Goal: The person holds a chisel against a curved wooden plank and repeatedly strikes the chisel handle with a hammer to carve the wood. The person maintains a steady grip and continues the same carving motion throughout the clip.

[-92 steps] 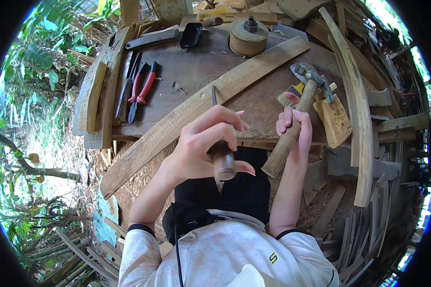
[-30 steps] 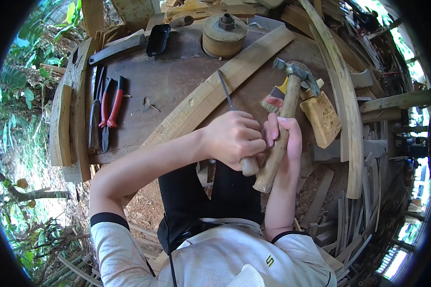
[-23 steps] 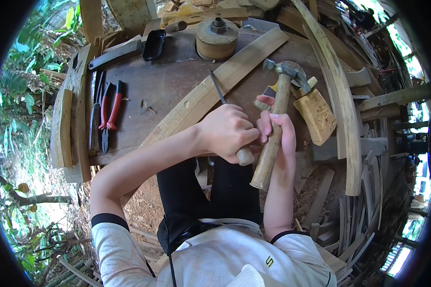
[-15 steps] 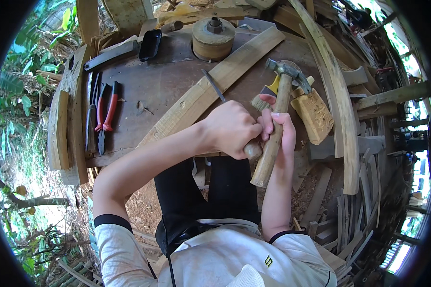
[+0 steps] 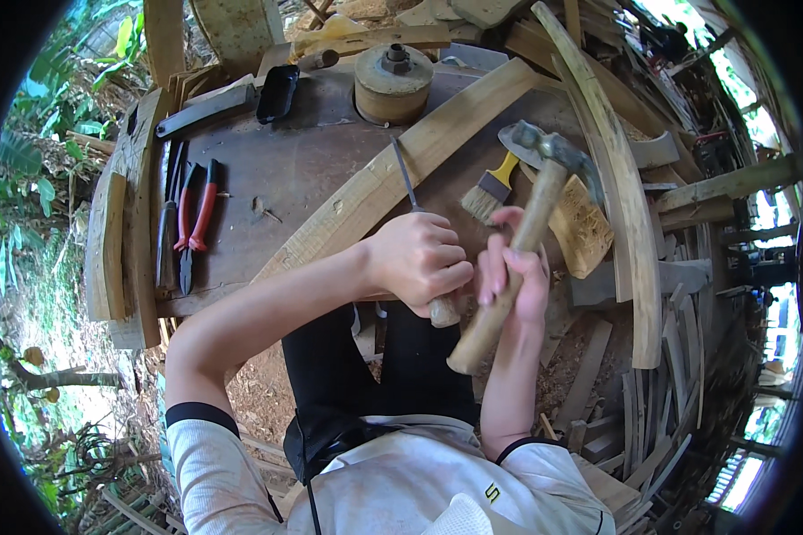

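My left hand [image 5: 419, 260] is closed around the wooden handle [image 5: 444, 312] of a slim chisel. Its thin metal blade [image 5: 403, 169] points away from me, over a long wooden board [image 5: 348, 198] lying slantwise on the bench. Beside it, my right hand [image 5: 516, 278] grips a claw hammer [image 5: 544, 196] by its wooden handle, some fingers loosely curled. The hammer's head is up and to the right, its handle end near my lap. Beyond the right hand lie a paintbrush [image 5: 491, 189] with a yellow handle and a carved wood block [image 5: 584, 230].
Red-handled pliers [image 5: 196, 214] and slim tools [image 5: 167, 232] lie at the bench's left. At the back are a round wooden block with a nut [image 5: 393, 85], a black tray [image 5: 278, 93] and a wooden plane-like piece [image 5: 207, 111]. Long timber strips [image 5: 611, 169] line the right side.
My hands have drawn slightly apart. The chisel's blade now stands steeper and its handle has shifted left. The hammer's head has moved right, uncovering more of the paintbrush.
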Demonstrator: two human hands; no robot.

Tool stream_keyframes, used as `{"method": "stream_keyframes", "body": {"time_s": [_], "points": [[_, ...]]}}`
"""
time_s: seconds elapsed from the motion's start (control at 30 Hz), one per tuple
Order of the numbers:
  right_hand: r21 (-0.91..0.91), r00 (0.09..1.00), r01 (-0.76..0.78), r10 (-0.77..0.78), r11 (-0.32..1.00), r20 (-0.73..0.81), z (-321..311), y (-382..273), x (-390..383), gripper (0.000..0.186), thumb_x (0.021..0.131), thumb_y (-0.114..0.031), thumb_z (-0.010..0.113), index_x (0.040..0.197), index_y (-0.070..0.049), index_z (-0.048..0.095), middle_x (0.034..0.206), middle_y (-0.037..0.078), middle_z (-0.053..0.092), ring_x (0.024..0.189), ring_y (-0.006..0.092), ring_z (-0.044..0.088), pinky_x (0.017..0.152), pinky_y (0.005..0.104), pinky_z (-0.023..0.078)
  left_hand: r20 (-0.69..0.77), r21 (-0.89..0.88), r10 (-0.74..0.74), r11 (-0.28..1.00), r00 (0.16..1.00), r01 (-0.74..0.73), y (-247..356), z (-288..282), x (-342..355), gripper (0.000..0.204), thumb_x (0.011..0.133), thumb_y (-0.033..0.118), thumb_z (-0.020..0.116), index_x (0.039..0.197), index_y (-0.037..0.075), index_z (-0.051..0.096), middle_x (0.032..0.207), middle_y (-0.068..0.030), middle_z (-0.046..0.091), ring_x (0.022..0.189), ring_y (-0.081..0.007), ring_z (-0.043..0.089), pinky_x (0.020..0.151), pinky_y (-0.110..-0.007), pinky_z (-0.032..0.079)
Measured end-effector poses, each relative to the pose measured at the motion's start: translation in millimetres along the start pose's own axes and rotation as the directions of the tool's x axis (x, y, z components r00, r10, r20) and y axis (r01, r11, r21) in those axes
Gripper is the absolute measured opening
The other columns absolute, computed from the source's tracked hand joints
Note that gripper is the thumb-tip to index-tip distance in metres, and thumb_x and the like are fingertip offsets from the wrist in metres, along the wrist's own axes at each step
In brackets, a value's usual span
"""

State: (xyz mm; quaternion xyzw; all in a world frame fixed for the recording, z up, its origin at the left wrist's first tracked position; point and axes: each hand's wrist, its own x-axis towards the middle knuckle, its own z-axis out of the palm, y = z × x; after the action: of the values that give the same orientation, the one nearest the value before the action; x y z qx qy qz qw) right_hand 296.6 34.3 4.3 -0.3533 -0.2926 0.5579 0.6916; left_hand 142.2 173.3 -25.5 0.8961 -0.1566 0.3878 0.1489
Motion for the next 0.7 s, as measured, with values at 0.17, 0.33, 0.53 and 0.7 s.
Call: {"method": "stream_keyframes", "body": {"time_s": [0.17, 0.33, 0.53, 0.7], "points": [[-0.018, 0.999, 0.04, -0.04, 0.999, 0.026, 5.3, -16.2, -40.7, 0.042, 0.091, -0.011, 0.059, 0.13, 0.001, 0.048, 0.053, 0.003, 0.044, 0.034, 0.0172, 0.044, 0.035, 0.0321, 0.043, 0.008, -0.121, 0.065, 0.991, 0.998, -0.064, -2.8, 5.7, 2.8, 0.03, 0.063, 0.026, 0.078, 0.071, 0.012, 0.054, 0.064, -0.0012, 0.054, 0.058, -0.0236, 0.059, 0.054, -0.038, 0.047], [-0.003, 0.999, -0.044, 0.044, 0.999, -0.012, -3.3, -27.8, -72.2, 0.041, 0.09, -0.009, 0.061, 0.126, 0.006, 0.048, 0.055, 0.006, 0.047, 0.038, 0.017, 0.049, 0.04, 0.033, 0.046, -0.018, -0.107, 0.057, 0.993, 0.998, -0.058, -0.3, 3.3, 4.0, 0.03, 0.065, 0.025, 0.08, 0.07, 0.012, 0.054, 0.064, -0.0024, 0.054, 0.057, -0.0242, 0.059, 0.053, -0.038, 0.047], [-0.183, 0.993, -0.114, 0.12, 0.977, 0.021, -17.8, -20.6, -111.5, 0.04, 0.098, -0.021, 0.063, 0.121, 0.011, 0.054, 0.058, 0.001, 0.045, 0.044, 0.0074, 0.04, 0.04, 0.0254, 0.031, -0.086, -0.197, -0.069, 0.979, 0.994, 0.051, 2.3, -3.8, 19.5, 0.03, 0.065, 0.022, 0.081, 0.068, 0.011, 0.053, 0.062, -0.0037, 0.055, 0.057, -0.0259, 0.06, 0.052, -0.04, 0.047], [-0.328, 0.995, 0.086, -0.061, 0.941, 0.084, -11.2, -9.1, -138.5, 0.072, 0.102, -0.057, 0.063, 0.125, 0.012, 0.058, 0.058, -0.001, 0.046, 0.046, 0.0055, 0.039, 0.043, 0.0231, 0.03, -0.081, -0.188, -0.142, 0.974, 0.986, 0.125, 9.9, -6.5, 30.0, 0.029, 0.062, 0.026, 0.081, 0.069, 0.011, 0.056, 0.061, -0.0037, 0.057, 0.058, -0.0267, 0.062, 0.053, -0.041, 0.048]]}}
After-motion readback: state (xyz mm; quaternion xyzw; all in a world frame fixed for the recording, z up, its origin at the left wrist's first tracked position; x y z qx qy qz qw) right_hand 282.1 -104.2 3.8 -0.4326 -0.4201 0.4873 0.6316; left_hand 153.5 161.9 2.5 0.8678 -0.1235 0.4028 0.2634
